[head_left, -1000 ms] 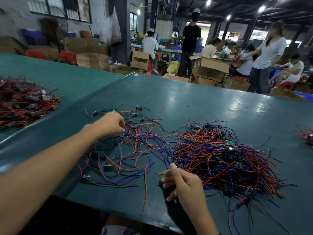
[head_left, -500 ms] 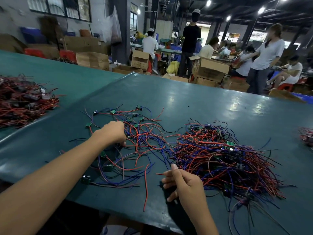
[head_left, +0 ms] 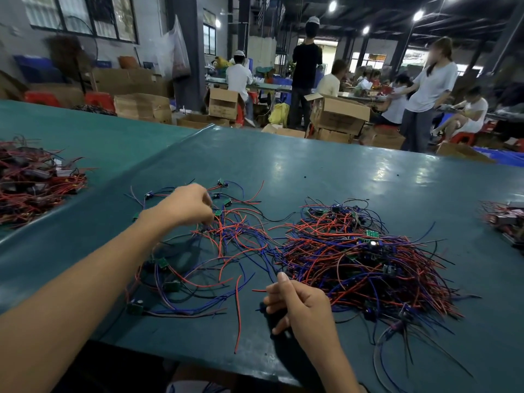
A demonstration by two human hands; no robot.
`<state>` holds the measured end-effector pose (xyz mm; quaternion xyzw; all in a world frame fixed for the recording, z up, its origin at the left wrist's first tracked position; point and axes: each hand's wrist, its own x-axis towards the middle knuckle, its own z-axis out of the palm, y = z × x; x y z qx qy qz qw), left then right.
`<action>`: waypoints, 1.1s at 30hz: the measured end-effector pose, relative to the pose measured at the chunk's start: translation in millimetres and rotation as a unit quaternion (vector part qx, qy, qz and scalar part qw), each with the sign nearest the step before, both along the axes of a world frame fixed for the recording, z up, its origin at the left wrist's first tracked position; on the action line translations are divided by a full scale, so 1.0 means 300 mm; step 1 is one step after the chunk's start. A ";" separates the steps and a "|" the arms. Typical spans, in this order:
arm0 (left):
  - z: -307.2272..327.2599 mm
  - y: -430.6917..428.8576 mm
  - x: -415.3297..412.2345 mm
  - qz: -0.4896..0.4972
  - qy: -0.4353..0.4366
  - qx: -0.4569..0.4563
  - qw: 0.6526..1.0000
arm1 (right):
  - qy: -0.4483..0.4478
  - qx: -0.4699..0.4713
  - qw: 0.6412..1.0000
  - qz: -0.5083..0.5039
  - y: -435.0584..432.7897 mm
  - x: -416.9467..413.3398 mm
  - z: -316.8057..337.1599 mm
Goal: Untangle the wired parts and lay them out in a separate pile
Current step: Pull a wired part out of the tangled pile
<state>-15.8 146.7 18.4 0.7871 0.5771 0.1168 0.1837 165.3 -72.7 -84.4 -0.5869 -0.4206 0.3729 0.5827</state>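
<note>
No lettering can be read: the print on the cardboard boxes (head_left: 337, 114) beyond the worktop's far edge is blurred, and any marks on the small green boards (head_left: 372, 234) are too small to make out.

The left hand (head_left: 184, 207) reaches forward over the left half of the teal worktop (head_left: 312, 165), forearm stretched out from the near left corner, wrist bent, back of the hand up. Its fingers curl downward and their tips pinch a bunch of wires (head_left: 219, 236), red and blue, that rises to them from the loose pile (head_left: 198, 268). This pile lies spread thin toward the left edge, its boards set apart with wires trailing toward the near edge.

The right hand (head_left: 300, 307) sits close to the near edge, about midway along it, forearm coming up from below. Its fingers are curled in and the thumb points up along the forefinger. Thin blue wires from the tangled heap (head_left: 360, 262) run to the thumb tip, but I cannot tell whether they are gripped. A dark shape under this hand is unclear.

The tangled heap, dense red, blue and black, fills the right half, touching the loose pile by a few strands. Another heap (head_left: 34, 180) lies on the adjoining worktop to the left, and a smaller one (head_left: 504, 219) at the right edge.
</note>
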 end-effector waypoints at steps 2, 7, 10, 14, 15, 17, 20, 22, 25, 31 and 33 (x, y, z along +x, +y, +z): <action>0.055 0.005 0.013 0.014 -0.171 -0.078 0.982 | 0.005 0.000 1.000 0.001 -0.001 0.000 0.002; 0.141 -0.055 0.041 -0.080 -0.422 -0.309 0.849 | 0.010 0.001 1.000 0.001 -0.001 -0.001 0.001; 0.123 -0.092 0.064 -0.128 -0.474 -0.377 0.785 | 0.008 0.000 1.000 0.003 -0.003 -0.001 0.001; 0.069 -0.124 0.084 -0.160 -0.511 -0.423 0.731 | 0.008 -0.007 1.000 0.008 -0.006 0.002 0.009; 0.053 -0.127 0.089 -0.159 -0.518 -0.427 0.724 | 0.011 -0.007 1.000 0.007 -0.005 0.001 0.011; 0.012 -0.138 0.107 -0.146 -0.546 -0.434 0.702 | 0.018 -0.004 1.000 0.001 -0.004 0.001 0.011; -0.080 -0.165 0.147 -0.101 -0.624 -0.476 0.611 | 0.040 0.007 0.999 -0.011 -0.005 0.007 0.014; -0.157 -0.187 0.161 -0.070 -0.669 -0.516 0.530 | 0.075 0.011 0.997 -0.016 -0.002 0.007 0.016; -0.254 -0.228 0.173 -0.038 -0.690 -0.529 0.493 | 0.059 0.005 0.998 -0.007 0.002 0.007 0.013; -0.314 -0.277 0.197 -0.030 -0.651 -0.455 0.607 | 0.145 -0.009 0.988 0.044 0.058 -0.006 0.052; -0.317 -0.279 0.194 -0.044 -0.645 -0.442 0.622 | 0.167 -0.014 0.984 0.053 0.095 -0.018 0.079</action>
